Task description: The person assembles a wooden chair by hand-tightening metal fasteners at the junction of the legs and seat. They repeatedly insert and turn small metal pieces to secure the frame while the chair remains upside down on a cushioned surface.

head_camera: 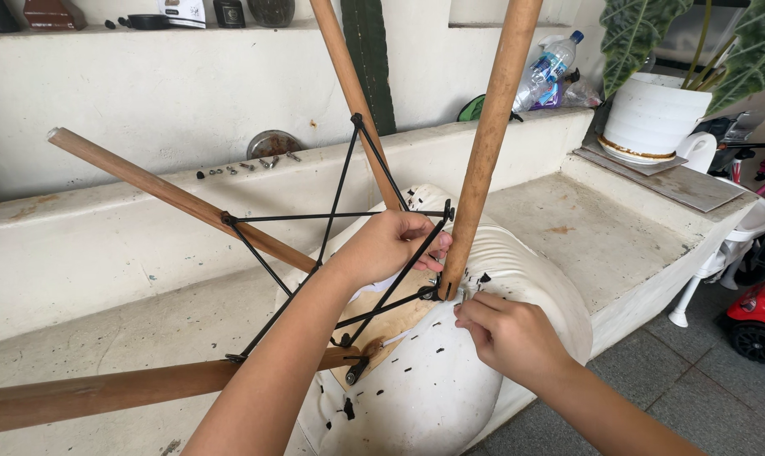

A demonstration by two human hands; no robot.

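— While the white chair [450, 380] lies upside down on the concrete counter [594, 245], where do we have our hands?

— Our left hand [391, 245] is curled around the base of one wooden leg [484, 143], its fingers [429, 247] closed between the black wire struts [340, 219]. Our right hand [505, 333] rests just below, on the shell; its fingers [475, 306] are pressed together at the leg's foot, but we cannot tell what they pinch.

— And the room around it?

— The seat hangs over the counter's front edge, above the grey floor [678, 397]. Behind rises a low wall ledge with small screws [247, 165]; a white plant pot [653, 114] stands well apart on the right.

— Materials?

— Smooth round wood, thin metal rods, a ribbed plastic shell with chipped black marks.
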